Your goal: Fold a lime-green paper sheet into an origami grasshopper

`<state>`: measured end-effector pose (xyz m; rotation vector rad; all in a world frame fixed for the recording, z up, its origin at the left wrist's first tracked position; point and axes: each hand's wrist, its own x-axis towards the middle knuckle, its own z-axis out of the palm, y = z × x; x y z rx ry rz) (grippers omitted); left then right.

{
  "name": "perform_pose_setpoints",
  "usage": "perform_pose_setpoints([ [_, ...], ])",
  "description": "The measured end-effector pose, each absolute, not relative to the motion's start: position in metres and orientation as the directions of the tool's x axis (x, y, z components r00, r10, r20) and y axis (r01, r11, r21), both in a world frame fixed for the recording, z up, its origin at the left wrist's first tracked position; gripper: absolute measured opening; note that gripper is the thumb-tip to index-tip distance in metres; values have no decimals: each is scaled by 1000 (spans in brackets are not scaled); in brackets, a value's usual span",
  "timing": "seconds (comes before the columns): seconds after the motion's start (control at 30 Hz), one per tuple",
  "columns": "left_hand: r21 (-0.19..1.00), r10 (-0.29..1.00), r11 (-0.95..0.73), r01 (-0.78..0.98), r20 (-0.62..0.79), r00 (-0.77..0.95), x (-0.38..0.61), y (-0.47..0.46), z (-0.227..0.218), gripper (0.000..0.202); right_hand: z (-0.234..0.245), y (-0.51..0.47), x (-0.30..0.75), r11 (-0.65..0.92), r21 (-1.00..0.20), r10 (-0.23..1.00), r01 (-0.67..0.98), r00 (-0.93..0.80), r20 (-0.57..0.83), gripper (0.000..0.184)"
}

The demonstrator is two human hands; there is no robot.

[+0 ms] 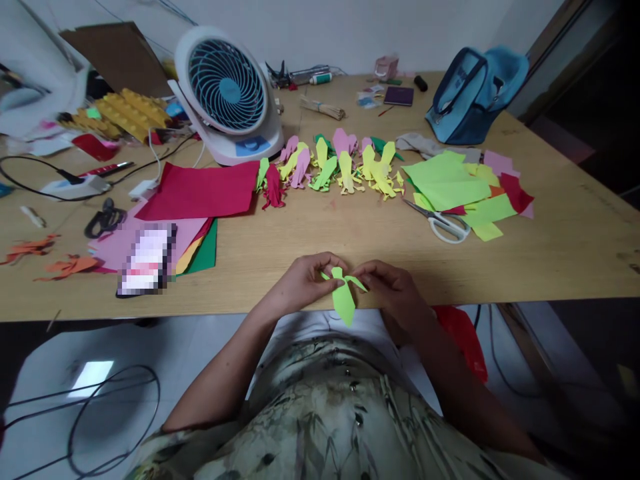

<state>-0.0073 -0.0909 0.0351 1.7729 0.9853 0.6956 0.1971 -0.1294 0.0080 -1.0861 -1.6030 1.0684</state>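
A pale, plain wall (345,37) stands behind a long light-brown wooden table (305,230). Below it, the smooth greyish floor (193,347) shows a bright patch of light (91,378) at left, while the far right is dark.

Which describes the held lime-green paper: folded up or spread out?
Spread out: the lime-green paper shows a broad lobe beside the left hand and a narrow strip slanting toward the right hand.

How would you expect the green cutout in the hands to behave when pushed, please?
The green cutout is probably light, being thin and sheet-like. Its narrow strip near the right hand would likely bend easily. Its flat body seems unlikely to roll.
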Motion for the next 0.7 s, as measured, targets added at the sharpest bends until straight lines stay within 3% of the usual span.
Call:
perform_pose_setpoints([
  [0.1, 934, 829, -191, 303, -12, 560, -10, -88, 32, 13, 14, -130, 203, 401, -874, 884, 275, -365, 291, 23],
  [0.3, 936, 721, -153, 316, -112, 683, -14, -84, 34, 12, 22, -123, 212, 745, -530, 658, 405, -575, 486, 21],
  [0.47, 941, 625, -142, 307, -155, 765, -11, -77, 38, 19, 24, -116, 218, 884, -195, 467, 425, -780, 418, 21],
  [0.57, 941, 589, -160, 297, -151, 794, -9, -71, 40, 24, 29, -114, 220, 910, -183, 414, 371, -829, 375, 20],
  [0.7, 913, 565, -243, 327, -141, 813, -8, -66, 48, 29, 34, -112, 220, 908, -264, 412, 327, -815, 408, 20],
])
